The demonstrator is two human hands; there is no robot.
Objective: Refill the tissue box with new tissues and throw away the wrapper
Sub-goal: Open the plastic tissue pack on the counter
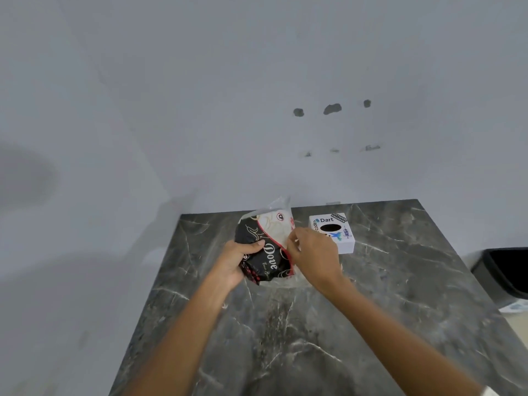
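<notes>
A tissue pack [267, 247] in a black, white and red plastic wrapper is held above the dark marble table [300, 324]. My left hand [235, 262] grips its lower black end from the left. My right hand [313, 254] pinches the wrapper's right edge near the white part. The pack's clear top end sticks up, loose. A small white cube tissue box [340, 234] with stickers and a dark oval opening on top stands on the table just right of my right hand.
A dark bin [505, 270] stands on the floor past the table's right edge. A plain wall with small marks runs behind the table. A bit of paper lies by the bin at the right.
</notes>
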